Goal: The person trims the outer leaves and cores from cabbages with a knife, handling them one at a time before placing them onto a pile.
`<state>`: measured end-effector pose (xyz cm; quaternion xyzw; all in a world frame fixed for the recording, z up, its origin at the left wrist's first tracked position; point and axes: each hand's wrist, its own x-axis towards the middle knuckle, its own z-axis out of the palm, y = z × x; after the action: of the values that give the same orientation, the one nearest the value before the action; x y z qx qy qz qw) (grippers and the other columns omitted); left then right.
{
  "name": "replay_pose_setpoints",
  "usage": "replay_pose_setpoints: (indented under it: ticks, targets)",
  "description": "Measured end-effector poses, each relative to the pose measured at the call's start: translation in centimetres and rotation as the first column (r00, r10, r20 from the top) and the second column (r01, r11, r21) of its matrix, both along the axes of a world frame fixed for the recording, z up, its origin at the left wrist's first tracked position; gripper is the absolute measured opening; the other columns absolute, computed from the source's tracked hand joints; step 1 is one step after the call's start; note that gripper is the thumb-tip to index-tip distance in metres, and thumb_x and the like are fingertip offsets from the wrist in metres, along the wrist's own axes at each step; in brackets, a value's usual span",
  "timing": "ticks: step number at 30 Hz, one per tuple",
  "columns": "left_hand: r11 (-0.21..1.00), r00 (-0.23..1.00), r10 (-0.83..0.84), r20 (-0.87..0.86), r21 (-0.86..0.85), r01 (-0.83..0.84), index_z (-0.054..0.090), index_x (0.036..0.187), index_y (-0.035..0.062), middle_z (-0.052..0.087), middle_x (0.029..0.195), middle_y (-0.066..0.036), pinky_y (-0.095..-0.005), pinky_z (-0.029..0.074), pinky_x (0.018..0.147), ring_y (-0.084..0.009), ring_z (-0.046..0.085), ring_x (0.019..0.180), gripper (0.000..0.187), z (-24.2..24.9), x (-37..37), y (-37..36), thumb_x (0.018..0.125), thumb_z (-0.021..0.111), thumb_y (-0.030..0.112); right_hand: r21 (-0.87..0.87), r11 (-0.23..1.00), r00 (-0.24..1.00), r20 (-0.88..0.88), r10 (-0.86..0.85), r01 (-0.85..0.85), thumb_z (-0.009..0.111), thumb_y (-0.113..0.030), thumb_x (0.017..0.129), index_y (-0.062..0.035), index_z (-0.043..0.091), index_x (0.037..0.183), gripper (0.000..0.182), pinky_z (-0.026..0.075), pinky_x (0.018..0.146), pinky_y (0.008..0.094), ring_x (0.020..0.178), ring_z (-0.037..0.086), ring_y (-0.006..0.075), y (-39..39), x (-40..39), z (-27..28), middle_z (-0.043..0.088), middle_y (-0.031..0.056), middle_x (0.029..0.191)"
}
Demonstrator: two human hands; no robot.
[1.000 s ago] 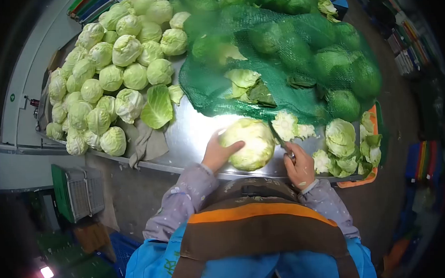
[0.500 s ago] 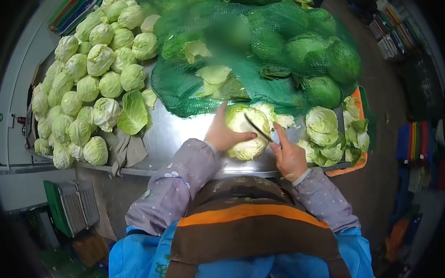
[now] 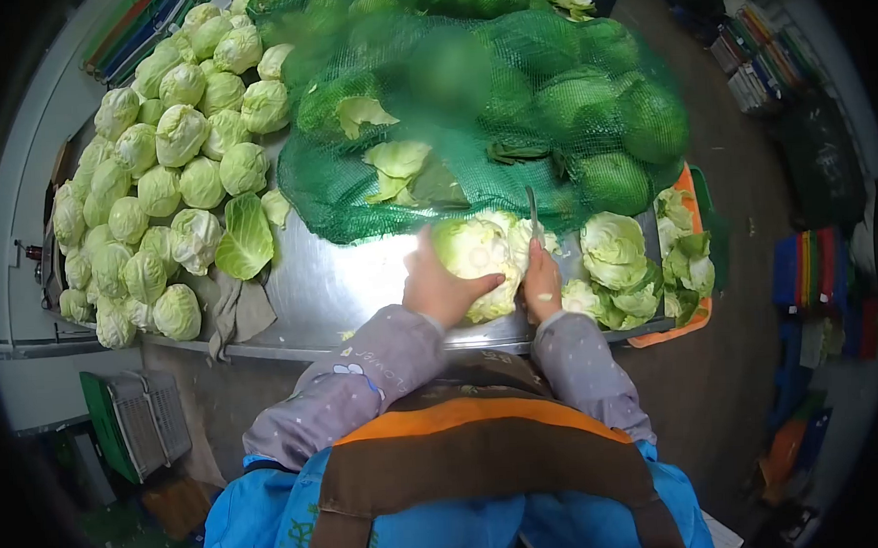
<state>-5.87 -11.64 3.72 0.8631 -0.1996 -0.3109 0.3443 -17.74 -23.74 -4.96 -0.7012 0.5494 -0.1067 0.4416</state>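
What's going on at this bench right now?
A person stands at a metal table working on a cabbage. Their left hand steadies it from the left, while the right hand holds a knife, blade pointing up and away from the body. Bare cabbage heads are piled on the left. Green mesh netting with more heads in it lies at the back, and loose leaves sit on the right.
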Motion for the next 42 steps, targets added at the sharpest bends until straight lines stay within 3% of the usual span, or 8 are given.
replay_pose_setpoints:
  ticks: [5, 11, 15, 22, 29, 37, 40, 42]
  targets:
    - [0.997, 0.997, -0.068, 0.036, -0.029, 0.069, 0.021, 0.139, 0.0029, 0.041, 0.124, -0.027, -0.04, 0.042, 0.097, -0.0363, 0.049, 0.114, 0.117, -1.1, 0.6, 0.9, 0.051, 0.088, 0.042, -0.155, 0.986, 0.963, 0.249, 0.1, -0.062, 0.061, -0.036, 0.086, 0.0013, 0.06, 0.105, 0.042, 0.048, 0.069, 0.0414, 0.074, 0.064, 0.0354, 0.9, -0.9, 1.2, 0.066, 0.0197, 0.08]
    - [0.82, 0.889, -0.452, 0.069, -0.36, 0.445, 0.021, 0.141, 0.003, 0.044, 0.126, -0.023, -0.0391, 0.038, 0.102, -0.0353, 0.046, 0.117, 0.119, -3.6, 5.0, 3.3, 0.05, 0.089, 0.04, -0.219, 0.948, 0.895, -0.43, 0.121, -0.233, 0.062, -0.035, 0.084, 0.0031, 0.052, 0.116, 0.051, 0.047, 0.068, 0.045, 0.082, 0.062, 0.0415, -0.7, -1.2, -1.6, 0.064, 0.0253, 0.085]
    - [0.947, 0.976, -0.211, 0.053, -0.237, 0.217, 0.025, 0.139, -0.001, 0.042, 0.129, -0.024, -0.0391, 0.035, 0.104, -0.0353, 0.043, 0.122, 0.117, -3.4, 2.8, 3.7, 0.051, 0.089, 0.041, -0.412, 0.882, 0.973, -0.078, 0.215, -0.228, 0.054, -0.038, 0.088, -0.0066, 0.041, 0.13, 0.054, 0.046, 0.062, 0.0494, 0.07, 0.062, 0.0419, -0.2, -4.5, 4.0, 0.064, 0.0237, 0.074]
    - [0.916, 0.939, -0.335, 0.074, -0.209, 0.343, 0.032, 0.13, -0.0113, 0.044, 0.126, -0.028, -0.0371, 0.038, 0.101, -0.0354, 0.045, 0.119, 0.113, -2.2, 2.2, -1.1, 0.049, 0.089, 0.041, -0.338, 0.776, 0.846, -0.192, 0.497, -0.533, 0.047, -0.036, 0.093, -0.0114, 0.04, 0.134, 0.048, 0.046, 0.06, 0.0483, 0.066, 0.061, 0.0413, 1.4, -2.4, 8.3, 0.063, 0.0212, 0.073]
    - [0.914, 0.927, -0.366, 0.082, -0.152, 0.375, 0.036, 0.125, -0.0112, 0.049, 0.118, -0.026, -0.0355, 0.041, 0.098, -0.0322, 0.052, 0.11, 0.106, -2.8, 1.2, -2.3, 0.048, 0.09, 0.039, -0.23, 0.96, 0.976, 0.111, 0.188, -0.159, 0.037, -0.039, 0.096, -0.006, 0.057, 0.114, 0.042, 0.044, 0.078, 0.0492, 0.09, 0.057, 0.0453, -2.1, -2.5, -0.6, 0.061, 0.0291, 0.093]
    - [0.902, 0.898, -0.389, 0.204, -0.114, 0.416, 0.028, 0.136, -0.0042, 0.047, 0.124, -0.025, -0.038, 0.04, 0.1, -0.032, 0.049, 0.116, 0.113, -2.9, 3.7, 1.0, 0.051, 0.09, 0.037, -0.216, 0.958, 0.982, -0.044, 0.182, -0.187, 0.037, -0.045, 0.094, -0.0029, 0.055, 0.113, 0.049, 0.043, 0.082, 0.0501, 0.096, 0.056, 0.046, -4.5, -4.2, -7.9, 0.062, 0.029, 0.095]
    - [0.936, 0.964, -0.207, -0.166, -0.319, 0.147, 0.026, 0.139, -0.0002, 0.043, 0.127, -0.025, -0.04, 0.038, 0.101, -0.0323, 0.045, 0.12, 0.113, -2.2, 1.5, 1.9, 0.054, 0.089, 0.038, -0.495, 0.867, 0.954, 0.287, 0.09, 0.068, 0.041, -0.037, 0.094, -0.0073, 0.049, 0.124, 0.043, 0.046, 0.074, 0.0497, 0.083, 0.061, 0.0437, -3.3, -6.7, -3.3, 0.063, 0.0263, 0.085]
    - [0.949, 0.982, -0.187, -0.006, -0.259, 0.179, 0.025, 0.141, 0.0029, 0.045, 0.124, -0.024, -0.0401, 0.039, 0.1, -0.0332, 0.045, 0.119, 0.111, -2.5, 0.5, 0.9, 0.056, 0.087, 0.04, -0.469, 0.866, 0.943, 0.174, 0.284, -0.174, 0.043, -0.035, 0.094, -0.0094, 0.044, 0.13, 0.044, 0.047, 0.068, 0.0491, 0.076, 0.061, 0.0426, -1.8, -6.6, 4.6, 0.064, 0.0245, 0.081]
